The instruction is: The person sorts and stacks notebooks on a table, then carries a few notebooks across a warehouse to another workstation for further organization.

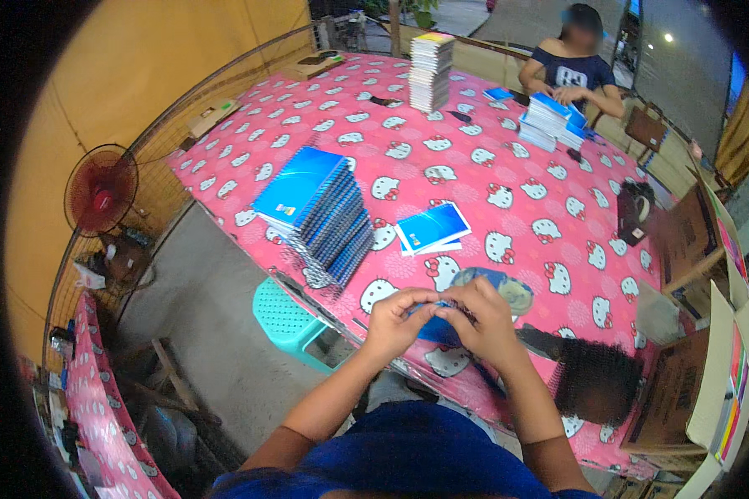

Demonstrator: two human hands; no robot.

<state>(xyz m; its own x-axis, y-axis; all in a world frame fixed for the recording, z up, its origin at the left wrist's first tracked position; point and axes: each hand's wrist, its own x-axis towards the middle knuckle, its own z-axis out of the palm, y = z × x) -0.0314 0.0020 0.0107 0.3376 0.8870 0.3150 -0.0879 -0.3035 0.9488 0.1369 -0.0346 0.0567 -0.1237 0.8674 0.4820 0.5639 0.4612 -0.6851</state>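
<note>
At the table's near edge, my left hand [401,320] and my right hand [484,320] meet with closed fingertips, pinching the top edge of a blue notebook [441,330]. My fingers hide most of that edge. Just beyond them, blue-covered notebooks [433,229] lie loosely on the table. A tall, slightly leaning stack of blue spiral notebooks [304,187] rises to the left, coils facing right. Beside my right wrist lies a heap of black binding coils [599,378]. A rounded blue-and-beige item [503,291] sits behind my right hand; its kind is unclear.
A pink patterned cloth covers the table [491,195]. Across it, a person [578,71] handles a pile of notebooks [549,121]. Another tall stack [431,73] stands far back. Cardboard boxes [674,387] line the right; a green stool [287,320] and fan [101,190] are left.
</note>
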